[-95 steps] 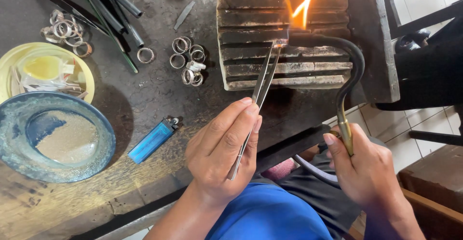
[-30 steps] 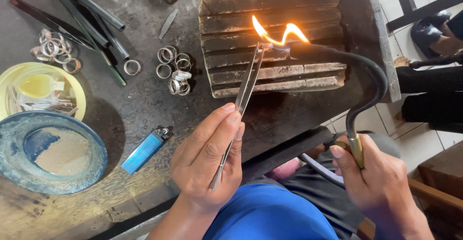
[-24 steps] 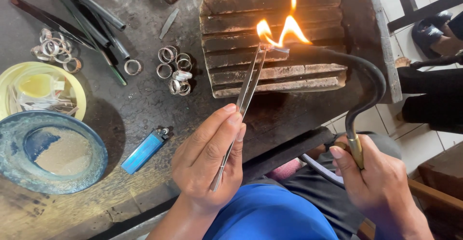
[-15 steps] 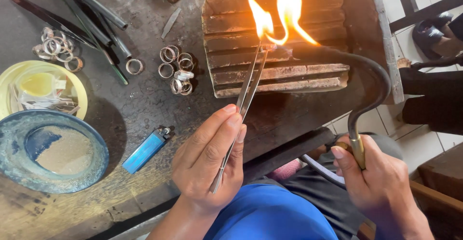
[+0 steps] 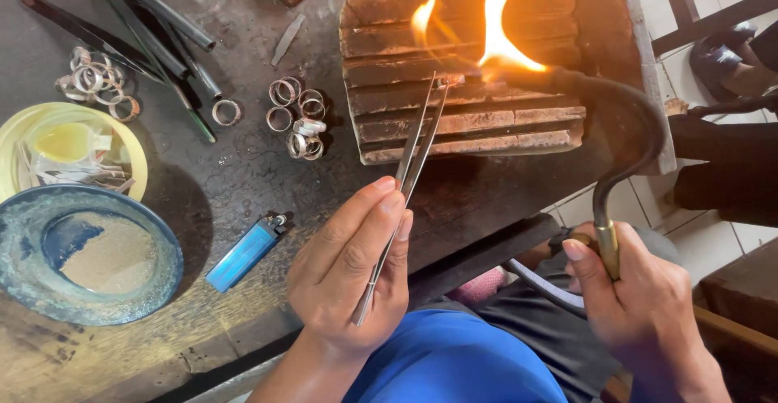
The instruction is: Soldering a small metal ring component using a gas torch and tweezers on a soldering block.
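My left hand (image 5: 352, 269) grips long metal tweezers (image 5: 409, 168) whose tips reach a small metal piece (image 5: 448, 81) on the grooved brown fire brick (image 5: 470, 123). My right hand (image 5: 636, 306) holds the brass grip of a curved black torch (image 5: 640, 127). Its nozzle points left at the tweezer tips. A tall orange flame (image 5: 498, 26) rises from the nozzle over the brick.
Several silver rings (image 5: 296, 115) lie left of the brick, with more rings (image 5: 93, 83) at the far left. Dark rods (image 5: 162, 38) lie diagonally. A blue lighter (image 5: 243, 253), a blue bowl (image 5: 85, 314) and a yellow dish (image 5: 24, 123) sit at the left. Another person's leg (image 5: 729, 168) is at the right.
The flame has grown taller and wider over the brick. Both hands and the tweezers stay almost still; the view has shifted slightly.
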